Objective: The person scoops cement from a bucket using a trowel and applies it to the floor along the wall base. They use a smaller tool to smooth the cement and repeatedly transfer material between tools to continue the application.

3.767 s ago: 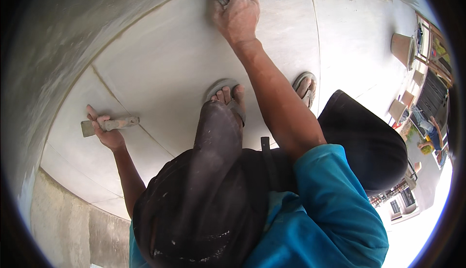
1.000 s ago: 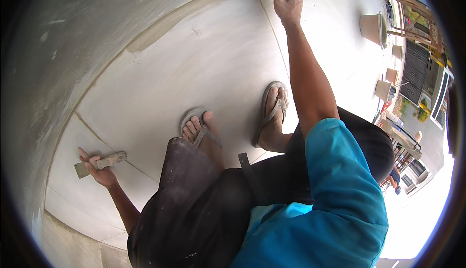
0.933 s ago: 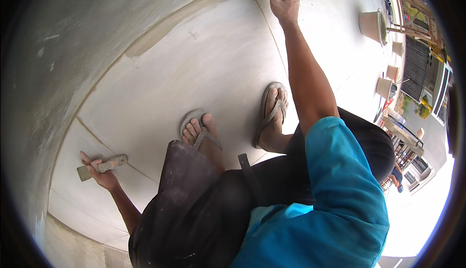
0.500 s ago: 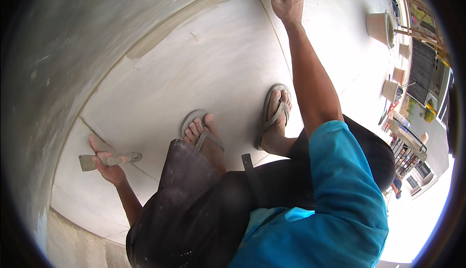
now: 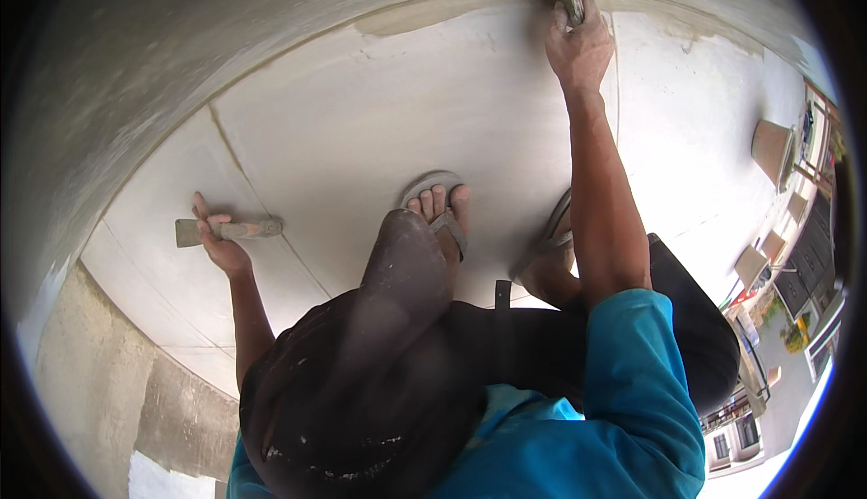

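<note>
My right hand (image 5: 581, 47) reaches far ahead to the seam where wall meets floor. It grips a small, flat, plaster-caked tool (image 5: 569, 0), whose far edge is at the base of the wall; its exact kind is hard to make out. At the left, my left hand (image 5: 223, 239) holds a putty knife (image 5: 244, 229) low over the pale floor. The knife's short blade points left and its caked handle points right, near a floor joint. A damp grey-brown strip of mortar (image 5: 424, 17) runs along the wall's foot, left of my right hand.
The curved grey wall (image 5: 181, 38) borders the floor slabs (image 5: 343, 120) ahead and on the left. My sandalled foot (image 5: 440, 210) stands between my hands. A bucket (image 5: 773, 151) and several smaller ones are at the right. Rough bare concrete (image 5: 99, 345) lies at the lower left.
The view has turned, shifting the scene. My right hand has slid left along the wall's foot, crossing a floor joint with its tool. My left hand still holds the putty knife.
</note>
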The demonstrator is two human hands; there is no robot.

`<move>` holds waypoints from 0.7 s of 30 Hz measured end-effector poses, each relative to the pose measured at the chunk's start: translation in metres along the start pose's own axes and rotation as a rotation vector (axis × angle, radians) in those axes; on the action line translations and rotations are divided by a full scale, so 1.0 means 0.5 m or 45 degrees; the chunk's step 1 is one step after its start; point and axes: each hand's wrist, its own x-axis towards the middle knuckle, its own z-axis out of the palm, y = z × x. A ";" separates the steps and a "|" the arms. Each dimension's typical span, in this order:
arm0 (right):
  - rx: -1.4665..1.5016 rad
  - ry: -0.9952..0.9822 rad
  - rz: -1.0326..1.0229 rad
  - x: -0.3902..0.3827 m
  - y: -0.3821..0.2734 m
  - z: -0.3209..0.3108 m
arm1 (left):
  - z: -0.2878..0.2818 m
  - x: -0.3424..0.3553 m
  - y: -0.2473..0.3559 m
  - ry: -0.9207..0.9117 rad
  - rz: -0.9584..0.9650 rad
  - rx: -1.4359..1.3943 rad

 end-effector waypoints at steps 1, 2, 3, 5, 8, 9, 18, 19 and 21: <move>0.010 -0.006 -0.006 -0.012 -0.017 0.005 | -0.005 -0.012 -0.006 0.037 -0.031 -0.007; 0.031 -0.016 -0.021 -0.025 -0.039 0.015 | -0.007 -0.019 -0.007 0.071 -0.059 -0.015; 0.048 -0.021 -0.039 -0.036 -0.062 0.023 | -0.007 -0.024 -0.010 0.103 -0.086 -0.031; 0.082 -0.026 -0.066 -0.063 -0.107 0.041 | -0.009 -0.027 -0.013 0.117 -0.101 -0.027; 0.127 0.009 -0.133 -0.096 -0.172 0.066 | 0.005 -0.026 -0.004 0.056 -0.111 -0.051; 0.140 -0.004 -0.143 -0.107 -0.191 0.074 | 0.000 -0.028 -0.006 0.058 -0.113 -0.041; 0.269 -0.099 -0.202 -0.195 -0.357 0.138 | 0.006 -0.029 0.002 0.049 -0.145 -0.115; 0.262 -0.100 -0.205 -0.199 -0.365 0.142 | 0.005 -0.026 0.000 0.049 -0.143 -0.148; 0.249 -0.109 -0.218 -0.203 -0.368 0.148 | 0.001 -0.027 0.002 0.013 -0.085 -0.015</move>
